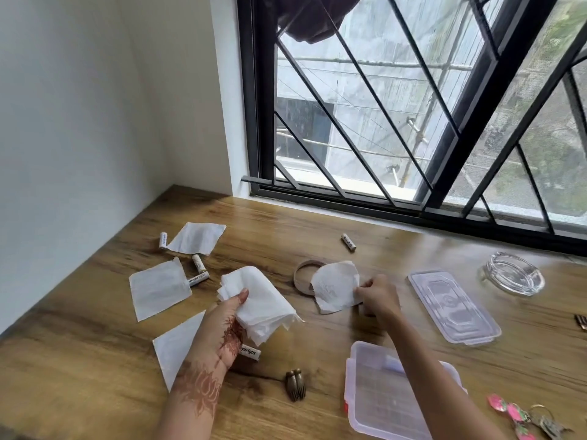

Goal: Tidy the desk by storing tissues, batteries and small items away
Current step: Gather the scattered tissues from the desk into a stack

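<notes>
My left hand [222,331] holds a stack of white tissues [260,306] above the wooden desk [317,236]. My right hand [378,296] pinches the edge of a single tissue [335,287], lifting it off the desk over a wooden ring [301,274]. More loose tissues lie at the left: one at the back [197,238], one in the middle [158,289], one under my left wrist [178,347]. White batteries lie scattered: [163,240], [198,262], [198,278], [348,242], and one below my left hand [251,351].
An open clear plastic box [374,398] stands near the front, under my right forearm. Its lid [454,309] lies to the right. A glass ashtray [511,273] sits at the back right. A brass hair clip [295,384] and keys with pink charms [524,419] lie near the front edge.
</notes>
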Tool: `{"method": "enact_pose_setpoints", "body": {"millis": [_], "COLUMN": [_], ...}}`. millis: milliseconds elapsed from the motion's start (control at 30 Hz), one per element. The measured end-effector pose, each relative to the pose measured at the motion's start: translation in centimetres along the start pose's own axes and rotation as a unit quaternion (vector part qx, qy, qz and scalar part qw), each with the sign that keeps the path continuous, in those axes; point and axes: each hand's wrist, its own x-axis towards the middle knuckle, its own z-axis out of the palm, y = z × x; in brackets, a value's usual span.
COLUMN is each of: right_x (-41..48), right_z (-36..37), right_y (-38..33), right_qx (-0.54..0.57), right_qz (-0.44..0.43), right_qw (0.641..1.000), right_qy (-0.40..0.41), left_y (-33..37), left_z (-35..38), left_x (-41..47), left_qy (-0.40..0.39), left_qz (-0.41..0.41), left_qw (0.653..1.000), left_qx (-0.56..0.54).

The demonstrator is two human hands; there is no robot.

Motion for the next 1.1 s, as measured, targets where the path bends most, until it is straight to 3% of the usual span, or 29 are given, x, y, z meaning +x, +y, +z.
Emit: {"method": "enact_pose_setpoints", "body": {"millis": [167,300,467,667,933,1100], "right_x": [-1.4,-4.4,-9.0,-13.1,-15.5,-15.9], "right_z": [-0.8,-1.2,1.0,5.2,7.6,7.6], "right_y": [-1.9,-5.2,-9.0,-9.9,-9.5,-10.5], "right_qx": [0.292,0.336,0.291,0.102,0.019,0.099], "right_qz": [0.02,-0.084,-0.221,-0.388,-0.466,-0.436], "right_qw": [0.956,0.938,0.928,0.91,0.87,0.88], "right_qy": [-0.011,-0.001,-0.076,-0.105,-0.158,-0.161], "left_y": [0.1,0.0,0.1,0.7,1.8,2.4], "left_z": [-0.2,-0.3,-0.8,-1.5,-3.6,-5.0], "left_x": [0.2,0.3,0.4,-0.3,-0.2,-0.5], "left_qy": [-0.003,0.002,0.009,-0.033,-0.082,-0.007], "left_qz": [0.003,0.004,0.0,0.015,0.001,0.025], "left_qw": [1.0,1.0,1.0,0.999,0.995,0.998], "left_qx": [0.004,-0.002,-0.004,-0.011,-0.048,-0.049]}}
